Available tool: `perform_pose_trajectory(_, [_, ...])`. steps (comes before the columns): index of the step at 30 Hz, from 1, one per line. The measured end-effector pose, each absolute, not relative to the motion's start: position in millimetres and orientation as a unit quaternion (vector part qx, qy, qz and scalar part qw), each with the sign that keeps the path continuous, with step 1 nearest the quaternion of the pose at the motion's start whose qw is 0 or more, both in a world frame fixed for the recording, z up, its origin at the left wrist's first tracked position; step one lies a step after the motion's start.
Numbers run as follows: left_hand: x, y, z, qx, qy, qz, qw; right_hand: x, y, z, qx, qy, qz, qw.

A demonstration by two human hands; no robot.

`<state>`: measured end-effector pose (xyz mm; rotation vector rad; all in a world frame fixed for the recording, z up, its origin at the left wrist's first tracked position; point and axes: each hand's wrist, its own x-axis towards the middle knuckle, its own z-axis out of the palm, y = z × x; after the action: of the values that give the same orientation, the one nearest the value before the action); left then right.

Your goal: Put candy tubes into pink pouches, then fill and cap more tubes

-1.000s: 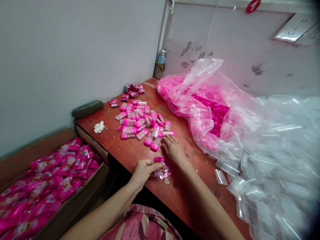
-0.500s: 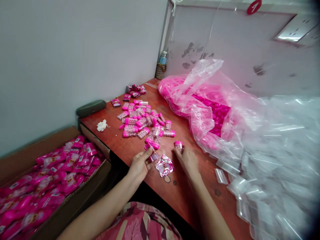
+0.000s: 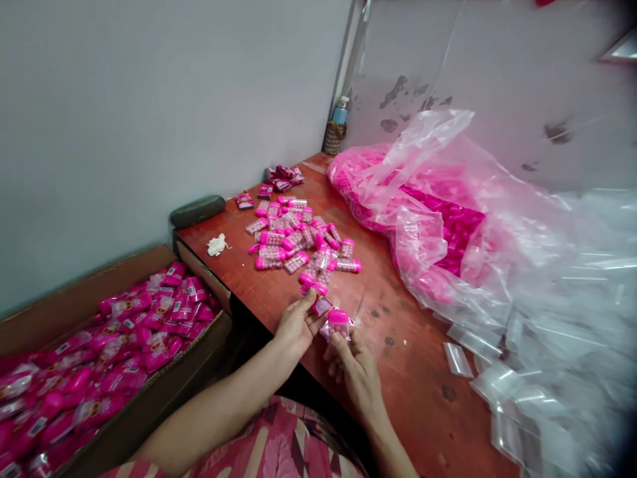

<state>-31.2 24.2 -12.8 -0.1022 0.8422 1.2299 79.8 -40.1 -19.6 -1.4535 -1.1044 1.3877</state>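
Right hand fingers pinch vial: probably light, stiff, slick plastic; grip best at cap. Left hand fingers pinch packet, soft.

The setting is a small hand-packing workshop. A worn red desk stands against a bare wall, and the adjoining wall's paint is flaking. The desk carries loose stock in bulk: a scatter of pink-capped tubes, a large clear sack filled with pink goods, and a heap of small clear bags. Beside the desk, an open cardboard box holds many bagged pink packets.
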Motion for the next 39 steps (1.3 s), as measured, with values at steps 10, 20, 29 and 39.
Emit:
perform_pose_trajectory(10, [-30,21,-19,-0.002,0.392,0.562,0.728,78,-38,-24,-0.569,-0.423,0.551,0.440])
perform_pose_trajectory(20, [-20,17,-16,0.073,0.363,0.534,0.760,78,-37,-28,-0.523,-0.392,0.614,0.443])
perform_pose_trajectory(29, [-20,15,-6,0.203,0.374,0.480,0.767,80,-39,-36,-0.579,-0.438,0.520,0.450])
perform_pose_trajectory(39, [-24,18,-7,0.288,0.373,0.411,0.781,82,-39,-30,-0.493,-0.370,0.630,0.472])
